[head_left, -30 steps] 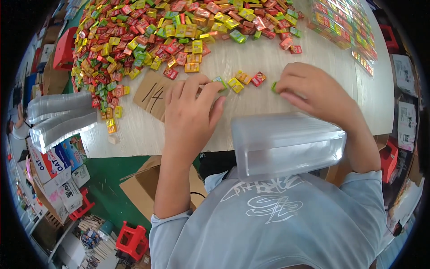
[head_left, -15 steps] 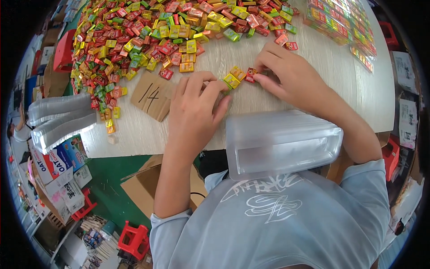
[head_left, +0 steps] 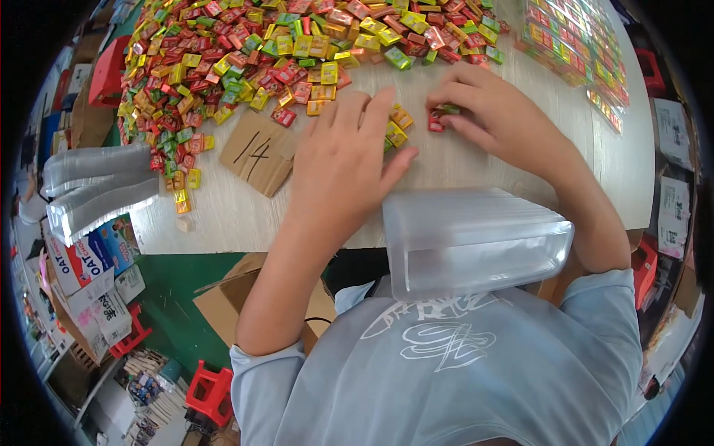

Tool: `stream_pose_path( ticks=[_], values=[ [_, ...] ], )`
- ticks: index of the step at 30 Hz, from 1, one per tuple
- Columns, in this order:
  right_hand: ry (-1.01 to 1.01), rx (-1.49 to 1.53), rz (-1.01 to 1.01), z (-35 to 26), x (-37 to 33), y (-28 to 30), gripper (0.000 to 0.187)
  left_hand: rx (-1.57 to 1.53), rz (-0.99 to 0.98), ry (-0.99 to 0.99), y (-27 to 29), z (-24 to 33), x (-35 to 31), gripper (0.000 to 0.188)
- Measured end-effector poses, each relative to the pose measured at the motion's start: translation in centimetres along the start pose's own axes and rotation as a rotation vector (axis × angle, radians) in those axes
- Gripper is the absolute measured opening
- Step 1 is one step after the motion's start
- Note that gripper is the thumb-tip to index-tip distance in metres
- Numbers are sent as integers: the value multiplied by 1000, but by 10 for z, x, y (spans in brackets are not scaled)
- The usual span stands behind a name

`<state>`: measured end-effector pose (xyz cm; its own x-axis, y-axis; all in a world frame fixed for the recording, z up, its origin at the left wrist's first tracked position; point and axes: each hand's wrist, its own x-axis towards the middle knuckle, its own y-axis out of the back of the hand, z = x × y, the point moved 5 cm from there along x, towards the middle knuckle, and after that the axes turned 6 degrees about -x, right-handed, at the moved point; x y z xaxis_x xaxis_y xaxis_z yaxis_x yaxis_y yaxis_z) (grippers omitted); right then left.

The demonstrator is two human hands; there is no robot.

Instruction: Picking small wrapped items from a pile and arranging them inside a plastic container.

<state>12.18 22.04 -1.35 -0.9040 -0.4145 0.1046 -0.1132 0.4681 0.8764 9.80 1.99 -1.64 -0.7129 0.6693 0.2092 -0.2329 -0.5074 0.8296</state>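
Observation:
A big heap of small wrapped candies [head_left: 253,52] in red, yellow, green and orange covers the far part of the pale wooden table [head_left: 223,215]. My left hand [head_left: 346,160] lies flat, fingers spread, over a few yellow candies [head_left: 396,132] near the middle. My right hand [head_left: 494,119] curls its fingertips around a red candy [head_left: 436,123] and a green one just beside it. A clear plastic tray stack [head_left: 468,241] rests against my chest at the table's near edge, under my right forearm.
A cardboard scrap [head_left: 256,152] with handwriting lies left of my left hand. Clear plastic trays [head_left: 97,189] stick out over the table's left edge. Filled candy trays [head_left: 576,44] sit at the far right. Cartons and red stools stand on the green floor below.
My right hand has slid from the near table up toward the heap and now pinches at candies. My left hand shifted slightly forward over the yellow candies.

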Motion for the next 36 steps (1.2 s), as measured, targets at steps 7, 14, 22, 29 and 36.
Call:
stream_pose_path(
  ticks=[7, 14, 22, 29, 36],
  values=[
    [127, -25, 70, -18, 15, -9, 18, -26, -53, -45, 5, -2, -5, 34],
    [233, -20, 19, -35, 41, -27, 19, -74, -12, 63, 18, -14, -29, 34],
    [196, -252, 100, -51, 61, -19, 18, 154, 156, 56, 30, -24, -51, 44],
    [221, -465, 270, -42, 65, -22, 20, 302, 102, 108, 30, -34, -32, 42],
    [146, -294, 105, -29, 20, 3, 13, 204, 170, 100, 52, -42, -59, 22]
  ],
)
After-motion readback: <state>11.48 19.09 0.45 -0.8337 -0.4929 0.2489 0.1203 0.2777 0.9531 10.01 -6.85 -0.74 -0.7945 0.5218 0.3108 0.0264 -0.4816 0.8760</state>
